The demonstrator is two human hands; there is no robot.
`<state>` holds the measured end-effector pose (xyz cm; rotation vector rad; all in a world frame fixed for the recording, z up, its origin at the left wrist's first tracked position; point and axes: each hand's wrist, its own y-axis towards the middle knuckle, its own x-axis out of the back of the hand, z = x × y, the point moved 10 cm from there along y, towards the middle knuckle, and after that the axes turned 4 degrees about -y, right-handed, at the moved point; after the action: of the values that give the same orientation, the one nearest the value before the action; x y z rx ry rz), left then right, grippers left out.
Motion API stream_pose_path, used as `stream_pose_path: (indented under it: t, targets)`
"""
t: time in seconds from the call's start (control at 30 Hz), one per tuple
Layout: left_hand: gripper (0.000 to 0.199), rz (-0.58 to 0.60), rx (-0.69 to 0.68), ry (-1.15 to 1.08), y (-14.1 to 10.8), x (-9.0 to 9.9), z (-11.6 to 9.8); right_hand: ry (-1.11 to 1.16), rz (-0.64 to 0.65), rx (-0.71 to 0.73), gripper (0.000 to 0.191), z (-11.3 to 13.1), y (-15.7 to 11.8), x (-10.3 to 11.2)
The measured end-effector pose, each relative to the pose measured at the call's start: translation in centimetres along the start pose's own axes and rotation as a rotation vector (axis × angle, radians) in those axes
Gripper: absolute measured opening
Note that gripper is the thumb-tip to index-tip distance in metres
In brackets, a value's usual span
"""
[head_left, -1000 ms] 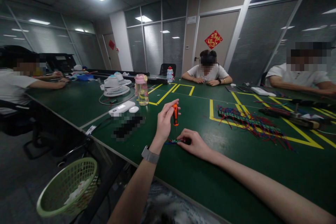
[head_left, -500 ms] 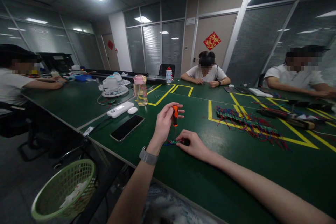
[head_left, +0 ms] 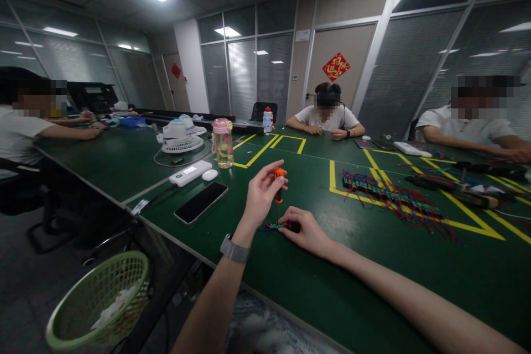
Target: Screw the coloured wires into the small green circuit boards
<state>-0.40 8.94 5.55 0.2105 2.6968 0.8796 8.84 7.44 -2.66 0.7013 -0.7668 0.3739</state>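
Note:
An orange and black screwdriver (head_left: pixel 279 194) stands upright, its shaft pointing down at a small green circuit board (head_left: pixel 274 226) with wires on the table. My left hand (head_left: pixel 262 191), with a grey watch band on its wrist, has its thumb and fingers round the screwdriver's orange handle. Low on the table, my right hand (head_left: pixel 302 227) pinches the right end of the board, and its fingers hide part of it. A dark item shows beneath that palm, too hidden to name.
A black phone (head_left: pixel 201 202), a white power bank (head_left: pixel 190 173) and a pink-lidded bottle (head_left: pixel 223 144) are on the left. Wired boards (head_left: pixel 390 193) lie in a row on the right. People sit across the green table (head_left: pixel 332 287) and at both sides. A green basket (head_left: pixel 62 298) stands below.
My left hand's fingers have shifted on the screwdriver handle, with the index finger now extended above it. My right hand has stayed at the board.

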Motion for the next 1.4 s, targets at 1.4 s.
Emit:
stream_pose_path:
  t: [1.4]
  targets:
    - [0.034,0.051,-0.040,-0.053,-0.2,-0.5,-0.7,-0.112,0.004,-0.004,0.011,0.7,-0.2,0.2]
